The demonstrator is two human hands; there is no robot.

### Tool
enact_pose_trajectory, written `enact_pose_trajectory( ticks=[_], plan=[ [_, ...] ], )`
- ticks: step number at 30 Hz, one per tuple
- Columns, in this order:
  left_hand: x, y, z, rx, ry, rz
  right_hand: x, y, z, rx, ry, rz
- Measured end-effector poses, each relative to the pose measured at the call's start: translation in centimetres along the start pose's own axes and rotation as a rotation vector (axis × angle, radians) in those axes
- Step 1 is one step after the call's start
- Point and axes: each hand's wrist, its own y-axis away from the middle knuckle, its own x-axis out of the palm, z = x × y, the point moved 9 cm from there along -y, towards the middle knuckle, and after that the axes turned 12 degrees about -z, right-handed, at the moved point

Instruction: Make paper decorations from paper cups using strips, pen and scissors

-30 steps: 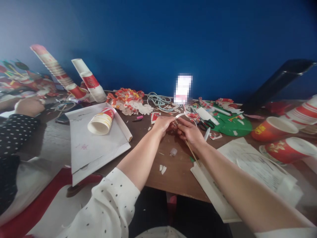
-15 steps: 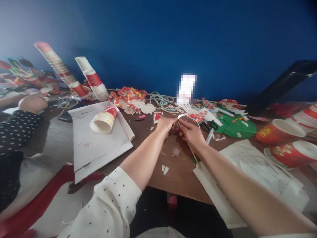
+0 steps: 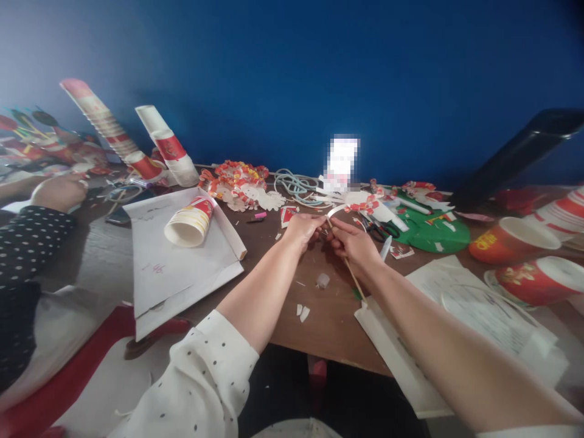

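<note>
My left hand is closed in a pinch at the end of a curved white strip, part of a red-and-white paper cutout. Against it, my right hand has its thumb and fingers closed on a thin wooden stick. The stick slants from the joined fingertips down under the right palm, towards the near edge. Strip and stick top meet between the two hands, and the fingers hide how they touch. Scissors with dark handles lie just beyond my right hand.
A white box lid with a paper cup lies left. Cut paper pieces and cable are at the back. Right are a green disc, red cups and papers. Another person's hand is far left.
The paper cutout has turned and shifted slightly near the fingertips, its white strips spreading further left. Both hands keep their grip in nearly the same place. The view has shifted a little.
</note>
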Motion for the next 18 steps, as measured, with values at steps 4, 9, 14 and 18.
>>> enact_pose_trajectory(
  ticks=[4, 9, 14, 18],
  plan=[
    [0.5, 0.2, 0.3, -0.021, 0.063, 0.020, 0.1, 0.2, 0.2, 0.033, -0.097, 0.041],
    [1.3, 0.5, 1.0, -0.050, 0.118, 0.079, 0.2, 0.2, 0.3, 0.019, -0.126, 0.058],
    [2.2, 1.4, 0.6, -0.041, 0.227, 0.155, 0.1, 0.3, 0.7, -0.047, -0.093, 0.048],
    [2.5, 1.8, 0.4, -0.025, 0.219, 0.154, -0.1, 0.1, 0.9, -0.112, -0.038, 0.023]
  ],
)
